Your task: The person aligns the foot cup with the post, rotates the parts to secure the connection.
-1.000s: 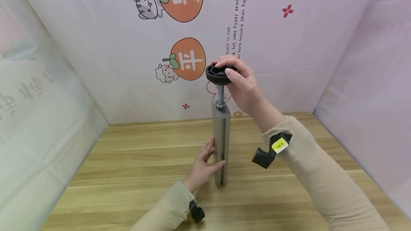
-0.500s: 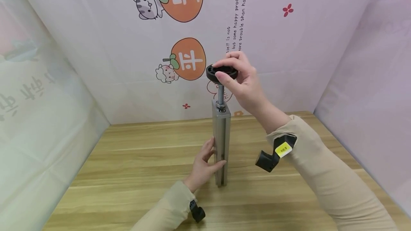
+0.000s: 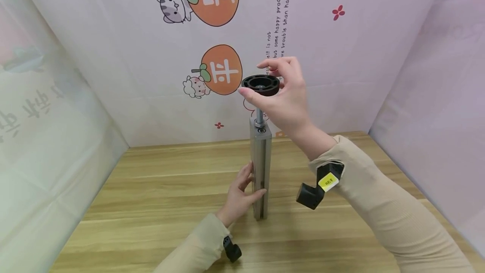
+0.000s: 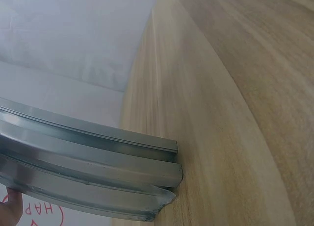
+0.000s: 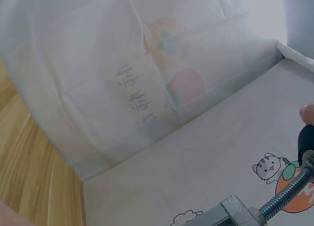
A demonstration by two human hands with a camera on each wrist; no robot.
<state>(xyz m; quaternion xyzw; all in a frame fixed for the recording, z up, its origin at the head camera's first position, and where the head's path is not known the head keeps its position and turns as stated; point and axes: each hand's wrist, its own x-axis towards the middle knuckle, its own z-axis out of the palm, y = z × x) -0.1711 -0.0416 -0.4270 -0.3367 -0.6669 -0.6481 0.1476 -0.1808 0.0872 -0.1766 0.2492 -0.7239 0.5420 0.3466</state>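
Observation:
An aluminium extrusion (image 3: 261, 159) stands upright on the wooden table. My left hand (image 3: 238, 197) grips it low down, thumb at the front and fingers on its left side. From its top rises a threaded rod (image 5: 288, 192) with a nut at the base, carrying a round black levelling foot (image 3: 260, 84). Around that foot my right hand (image 3: 289, 100) is spread: the thumb lies along the front-left rim, the index finger is raised clear, and other fingers are partly hidden behind. In the left wrist view the extrusion's lower end (image 4: 147, 174) meets the tabletop.
The wooden tabletop (image 3: 163, 188) spreads around the extrusion. White printed cloth (image 3: 310, 45) hangs behind it, with further cloth walls on the left and right. Each wrist wears a black camera mount, the right one (image 3: 318, 186) with a yellow label.
My right hand has turned around the foot: its thumb swung from the right side to the front left, and the index finger lifted off. The left hand and extrusion stay put.

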